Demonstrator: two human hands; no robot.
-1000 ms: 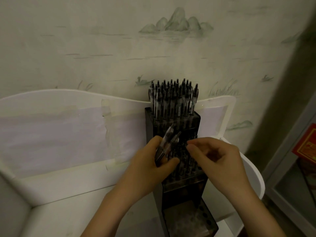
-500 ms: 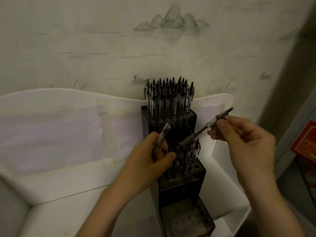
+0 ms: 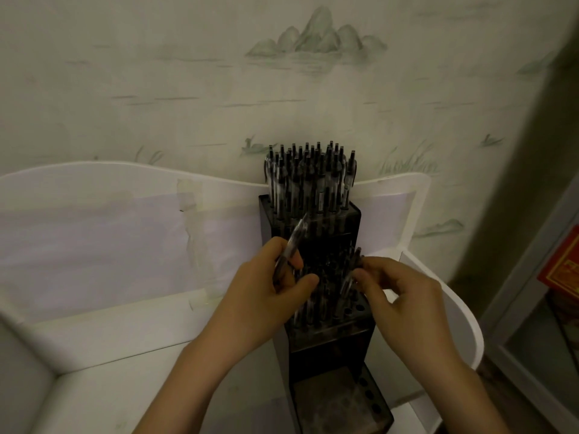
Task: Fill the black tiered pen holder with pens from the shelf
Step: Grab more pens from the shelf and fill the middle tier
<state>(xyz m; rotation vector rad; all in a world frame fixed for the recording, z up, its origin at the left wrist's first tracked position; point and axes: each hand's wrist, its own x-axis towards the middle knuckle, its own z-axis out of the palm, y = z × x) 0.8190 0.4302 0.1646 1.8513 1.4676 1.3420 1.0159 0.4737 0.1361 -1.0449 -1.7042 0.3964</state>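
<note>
The black tiered pen holder [image 3: 329,349] stands on the white shelf [image 3: 103,336], against its back panel. Its top tier is packed with several upright pens [image 3: 310,177]. The middle tier holds several pens [image 3: 316,305], with open holes at its right side. The lowest tier [image 3: 338,405] shows no pens. My left hand [image 3: 266,296] grips a clear-barrelled pen [image 3: 293,242] that slants up and to the right. My right hand [image 3: 404,296] pinches the top of another pen [image 3: 352,277] standing over the middle tier's right side.
A wall with a painted mountain scene rises behind the shelf. White paper is taped to the shelf's back panel [image 3: 94,239]. A red box [image 3: 560,267] sits in a cabinet at the far right. The shelf's curved right wall [image 3: 463,324] lies close to my right wrist.
My right hand has come down and left from beside the holder, bringing its pen from a slant in the air to upright over the middle tier. My left hand has stayed put.
</note>
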